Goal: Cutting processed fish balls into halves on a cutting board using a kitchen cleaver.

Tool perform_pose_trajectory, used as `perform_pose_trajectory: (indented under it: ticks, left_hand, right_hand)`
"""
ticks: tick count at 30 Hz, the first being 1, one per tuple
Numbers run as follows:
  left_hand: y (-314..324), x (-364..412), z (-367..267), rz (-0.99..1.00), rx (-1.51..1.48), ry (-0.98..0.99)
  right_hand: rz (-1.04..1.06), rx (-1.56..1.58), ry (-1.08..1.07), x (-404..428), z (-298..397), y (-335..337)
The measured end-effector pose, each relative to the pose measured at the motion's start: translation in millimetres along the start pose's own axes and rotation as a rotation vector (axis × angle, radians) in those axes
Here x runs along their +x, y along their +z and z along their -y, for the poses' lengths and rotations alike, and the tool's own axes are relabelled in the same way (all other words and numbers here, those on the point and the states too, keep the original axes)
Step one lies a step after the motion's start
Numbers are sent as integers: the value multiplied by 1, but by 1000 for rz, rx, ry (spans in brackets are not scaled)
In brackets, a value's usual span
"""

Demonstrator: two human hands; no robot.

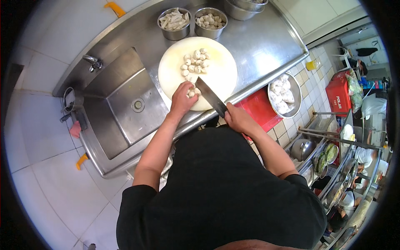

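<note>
A round white cutting board point(225, 75) lies on the steel counter at the sink's right side. On it is a loose group of small white food balls point(197, 61) with dark specks; their exact kind cannot be told. My left hand point(183, 99) rests at the board's near left part, its fingers curled around a few of these balls point(193, 92). My right hand point(237, 117) grips the handle of a cleaver point(212, 95). The blade slants up and left over the board, its far end close to the balls at my left fingertips.
Behind the board stand a steel pot of pale strips point(175, 23), a steel pot of balls point(211, 23) and stacked steel bowls point(245, 9). A sink point(125, 112) lies left. At right, a steel basin point(297, 93) holds white bags beside a red crate point(259, 106).
</note>
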State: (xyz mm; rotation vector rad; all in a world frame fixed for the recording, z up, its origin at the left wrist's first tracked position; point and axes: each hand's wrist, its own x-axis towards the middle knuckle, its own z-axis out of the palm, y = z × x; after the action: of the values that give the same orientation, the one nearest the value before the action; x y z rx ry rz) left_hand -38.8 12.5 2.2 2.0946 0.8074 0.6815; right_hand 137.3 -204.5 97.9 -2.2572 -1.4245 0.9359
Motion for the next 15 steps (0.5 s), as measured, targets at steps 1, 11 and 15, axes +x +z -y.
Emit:
perform_pose_trajectory:
  ticks: [1,11,15]
  left_hand:
    - [-1,1,2,-1,0,0]
    - [-15,40,21,-175,98,46]
    - [-27,57,10,44,88,-33]
  right_hand:
    - [0,0,-1,-5,-1,-1]
    - [-70,4,18,-24,25,-16]
    - [-38,17,-6,-31,30,-20]
